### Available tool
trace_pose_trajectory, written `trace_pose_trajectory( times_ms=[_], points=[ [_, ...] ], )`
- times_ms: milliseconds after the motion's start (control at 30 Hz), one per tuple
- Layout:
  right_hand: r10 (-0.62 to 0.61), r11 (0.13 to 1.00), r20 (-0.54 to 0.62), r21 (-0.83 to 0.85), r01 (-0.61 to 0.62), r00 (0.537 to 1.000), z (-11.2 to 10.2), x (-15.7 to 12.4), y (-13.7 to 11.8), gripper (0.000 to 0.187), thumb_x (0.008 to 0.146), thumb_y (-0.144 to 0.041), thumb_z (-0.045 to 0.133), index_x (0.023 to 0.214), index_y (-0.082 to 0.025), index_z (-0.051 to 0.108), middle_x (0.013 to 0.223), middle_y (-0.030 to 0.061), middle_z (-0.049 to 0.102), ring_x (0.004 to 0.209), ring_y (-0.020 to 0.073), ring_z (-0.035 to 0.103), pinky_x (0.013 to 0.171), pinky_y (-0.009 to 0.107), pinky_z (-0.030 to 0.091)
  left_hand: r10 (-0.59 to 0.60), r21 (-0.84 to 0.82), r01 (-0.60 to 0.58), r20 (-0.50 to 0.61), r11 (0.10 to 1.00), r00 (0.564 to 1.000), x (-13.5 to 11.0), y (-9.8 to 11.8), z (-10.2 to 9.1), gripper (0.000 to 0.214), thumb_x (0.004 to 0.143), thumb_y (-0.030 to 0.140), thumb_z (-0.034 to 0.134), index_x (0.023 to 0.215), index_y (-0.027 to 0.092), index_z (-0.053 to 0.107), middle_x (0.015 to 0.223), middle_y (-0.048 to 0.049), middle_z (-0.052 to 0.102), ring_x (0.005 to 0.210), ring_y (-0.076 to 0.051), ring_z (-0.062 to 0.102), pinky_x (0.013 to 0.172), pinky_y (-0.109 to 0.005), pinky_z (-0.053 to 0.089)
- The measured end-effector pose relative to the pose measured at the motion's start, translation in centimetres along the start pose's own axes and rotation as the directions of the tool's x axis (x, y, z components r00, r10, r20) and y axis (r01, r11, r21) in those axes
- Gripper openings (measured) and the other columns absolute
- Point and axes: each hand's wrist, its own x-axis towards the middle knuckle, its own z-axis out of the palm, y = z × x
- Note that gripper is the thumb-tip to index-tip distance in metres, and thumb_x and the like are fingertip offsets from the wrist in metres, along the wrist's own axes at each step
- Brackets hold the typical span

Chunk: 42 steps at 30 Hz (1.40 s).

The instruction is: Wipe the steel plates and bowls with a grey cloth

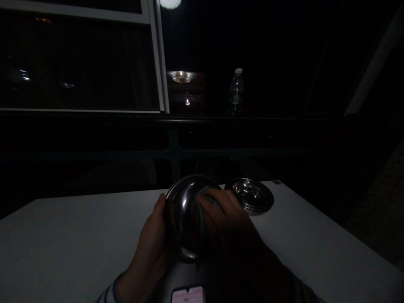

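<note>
A shiny metal bowl is held up over the white table, tilted so that its rounded outside faces me. My left hand grips its left side, thumb near the rim. On the bowl's right side, the bent fingers of my right hand press what looks like a thin greyish cloth against the metal. Most of that cloth is hidden under the fingers, and the dim light blurs its edges. Behind my right hand, a stack of similar metal bowls rests on the table.
The white table extends to both sides. A lit phone lies at the near edge of view. Beyond the table, a plastic bottle stands on a dark ledge beside a white window frame. The surroundings are very dark.
</note>
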Motion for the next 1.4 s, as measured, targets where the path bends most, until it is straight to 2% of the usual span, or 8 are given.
trace_pose_trajectory(
  times_ms=[200,367,467,633,900,1000,1167,1400],
  points=[
    [-0.109,0.991,0.077,0.081,0.103,0.991,0.6,-0.3,-1.1,0.025,0.084,-0.023,0.052,0.107,-0.015,0.055,0.096,0.0047,0.061,0.08,0.0185,0.05,0.065,0.031,0.048,-0.036,0.022,0.035,0.027,0.999,0.999,0.2,-0.2,-0.4,0.028,0.078,0.036,0.056,0.062,0.015,0.063,0.048,-0.0001,0.061,0.04,-0.012,0.054,0.042,-0.023,0.044],
    [0.006,0.999,-0.026,0.054,-0.005,1.0,0.1,0.2,0.5,0.024,0.087,-0.019,0.045,0.107,-0.014,0.057,0.111,0.0084,0.057,0.095,0.0213,0.048,0.079,0.034,0.046,-0.049,0.047,0.046,0.06,0.998,0.997,0.2,-0.7,-0.4,0.028,0.079,0.037,0.055,0.068,0.014,0.066,0.055,-0.0032,0.065,0.047,-0.014,0.059,0.048,-0.025,0.047],
    [-0.001,1.0,-0.038,0.008,0.001,0.999,0.2,0.3,1.1,0.024,0.088,-0.015,0.041,0.104,-0.013,0.059,0.11,0.0096,0.058,0.096,0.0213,0.048,0.081,0.036,0.046,-0.065,0.048,0.062,0.07,0.997,0.995,0.3,-0.9,-0.3,0.026,0.077,0.036,0.057,0.067,0.014,0.065,0.055,-0.0025,0.065,0.046,-0.014,0.059,0.048,-0.025,0.047],
    [-0.064,0.997,0.021,0.038,0.063,0.998,1.2,-0.3,-1.6,0.024,0.084,-0.02,0.048,0.107,-0.016,0.055,0.104,0.0061,0.061,0.085,0.0194,0.051,0.067,0.032,0.048,0.002,-0.019,-0.003,-0.007,1.0,1.0,0.4,0.2,-0.2,0.022,0.08,0.03,0.054,0.065,0.016,0.062,0.047,0.0024,0.059,0.039,-0.011,0.053,0.04,-0.022,0.043],
    [0.002,0.999,-0.169,-0.042,-0.009,0.986,2.6,-1.6,-4.4,0.02,0.082,-0.015,0.045,0.097,-0.02,0.057,0.089,0.0047,0.063,0.081,0.0199,0.054,0.072,0.036,0.046,0.034,-0.187,-0.018,0.083,0.982,0.996,0.8,2.1,-0.4,0.017,0.081,0.021,0.052,0.069,0.015,0.062,0.055,0.0005,0.065,0.048,-0.012,0.059,0.049,-0.022,0.049],
    [0.022,0.999,-0.159,-0.035,-0.028,0.987,1.7,-1.6,-3.4,0.022,0.082,-0.014,0.042,0.099,-0.019,0.056,0.087,0.0056,0.062,0.078,0.0189,0.054,0.069,0.034,0.048,0.064,-0.244,-0.044,0.077,0.969,0.995,0.5,2.8,-0.4,0.023,0.082,0.021,0.048,0.065,0.015,0.062,0.052,0.0013,0.064,0.045,-0.011,0.057,0.046,-0.021,0.047],
    [-0.131,0.991,-0.031,-0.045,0.129,0.991,-1.0,-0.7,-0.9,0.028,0.084,-0.007,0.038,0.106,-0.013,0.055,0.096,0.0073,0.062,0.08,0.0183,0.053,0.064,0.031,0.048,0.065,-0.294,-0.039,0.077,0.955,0.995,0.5,3.0,-0.4,0.028,0.085,0.022,0.045,0.065,0.015,0.063,0.053,0.0006,0.065,0.046,-0.011,0.058,0.047,-0.021,0.047],
    [-0.112,0.994,-0.127,-0.03,0.109,0.986,0.2,-0.9,-2.4,0.031,0.085,-0.01,0.035,0.11,-0.012,0.052,0.1,0.0079,0.06,0.09,0.0198,0.05,0.075,0.034,0.046,0.041,-0.215,-0.022,0.084,0.976,0.996,0.8,2.1,-0.5,0.028,0.085,0.025,0.045,0.065,0.014,0.061,0.052,-0.0007,0.064,0.043,-0.012,0.057,0.04,-0.021,0.045]
  ],
)
